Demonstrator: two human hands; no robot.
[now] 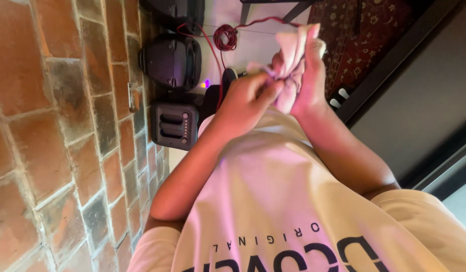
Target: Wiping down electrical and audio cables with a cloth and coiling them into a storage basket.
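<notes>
A brick wall (51, 141) fills the left side. Against it, left of the cloth, sit 2 dark speakers (172, 60), one behind the other, and below them a black box (175, 122) with 2 slots on its face. A small purple and yellow light (206, 83) glows between the nearer speaker and the cloth. A red cable (225, 37) lies coiled just up and left of the cloth, on a pale floor (258, 45).

The left hand (245, 100) comes up to the cloth from its lower left, its grip clenched, fingertips (273, 86) pinching a fold of the fabric. The cloth (293, 55) is pale pink-cream, bunched and upright, held in the air between both hands above the wearer's chest. The right hand (311, 80) wraps the cloth from the right, its grip closed around the bundle, with the top of the fabric sticking out above it.

Below the cloth spreads a cream shirt (273, 201) with dark lettering. Up and right of the cloth lies a red patterned rug (364, 40), and further right runs a dark frame (409, 60).
</notes>
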